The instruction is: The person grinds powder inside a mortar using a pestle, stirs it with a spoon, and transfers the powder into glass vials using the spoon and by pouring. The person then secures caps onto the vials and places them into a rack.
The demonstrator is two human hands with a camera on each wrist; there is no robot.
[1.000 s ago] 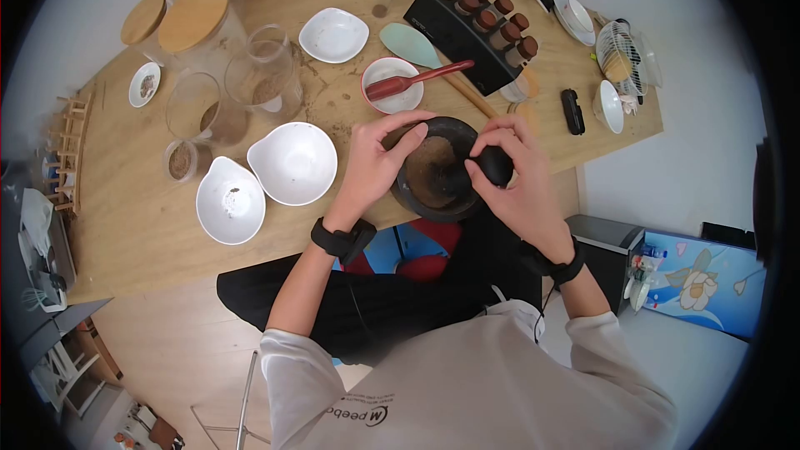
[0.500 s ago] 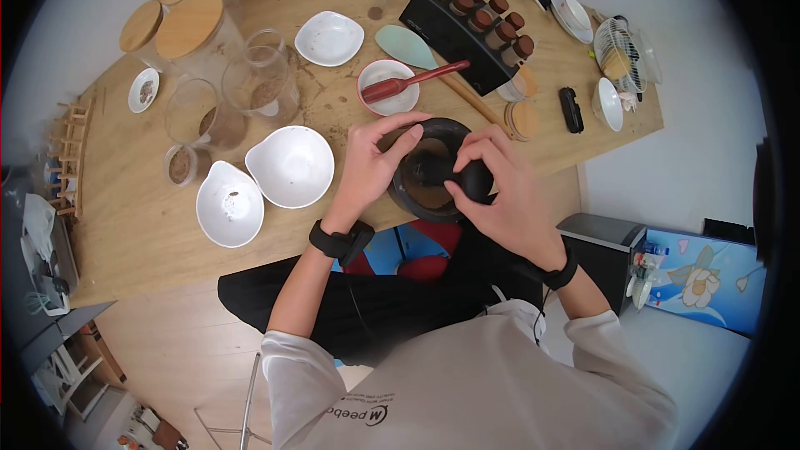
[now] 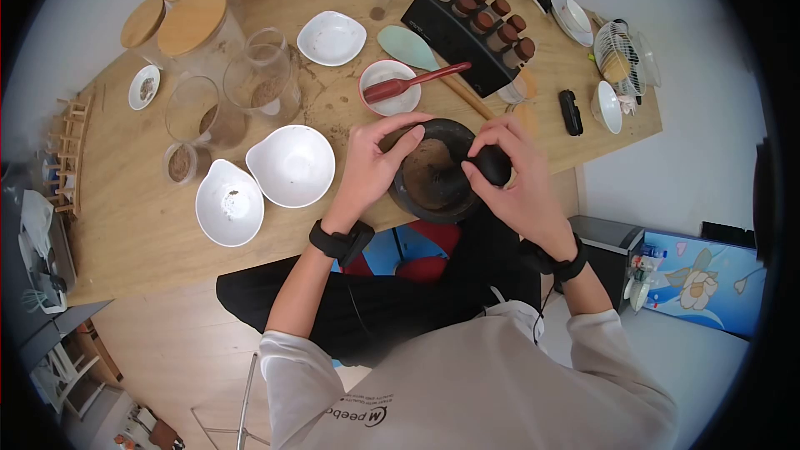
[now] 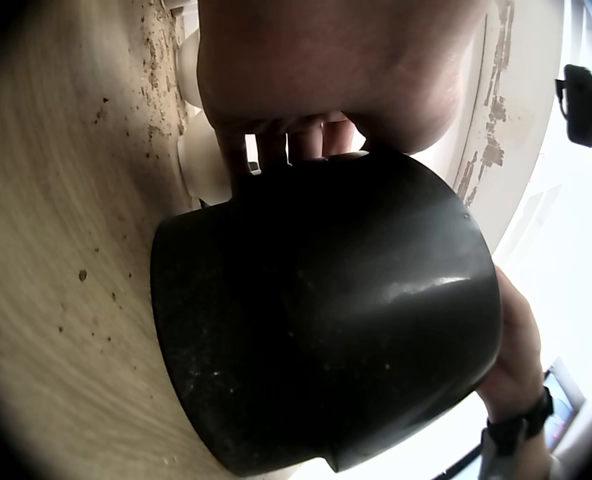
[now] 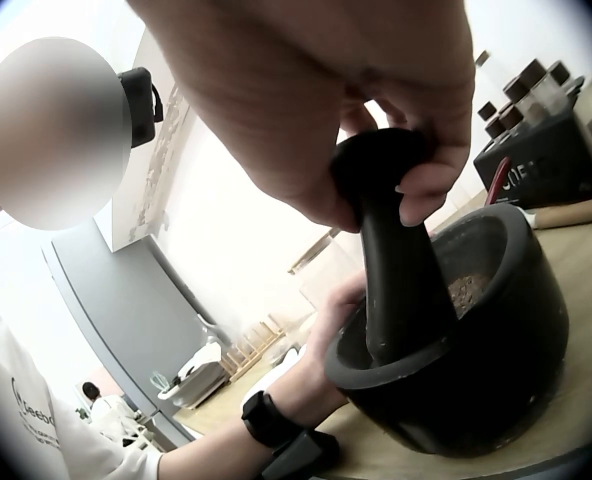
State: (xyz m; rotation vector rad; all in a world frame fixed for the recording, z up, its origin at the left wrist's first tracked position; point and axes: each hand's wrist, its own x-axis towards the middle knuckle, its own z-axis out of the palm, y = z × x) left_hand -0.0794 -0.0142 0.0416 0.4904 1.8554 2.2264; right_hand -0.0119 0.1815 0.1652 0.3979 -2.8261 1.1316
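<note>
Mortar (image 5: 506,365) on the table (image 3: 150,233), right at the near edge and right of centre, brown powder (image 3: 427,171) inside! Left hand (image 3: 375,158) clamped on its rim, right hand (image 3: 518,179) pinching the pestle (image 5: 401,285) by its knob, shaft slanting into the bowl. Pale wood underneath, brown crumbs (image 3: 333,108) scattered beyond two white bowls (image 3: 292,167) on the left. Black rack (image 3: 433,21) far right, wood-lidded jars (image 3: 192,25) far left. Out past the table's right end: white wall (image 3: 650,175), blue flowered panel (image 3: 700,283); pale floor (image 3: 175,342) near left.
</note>
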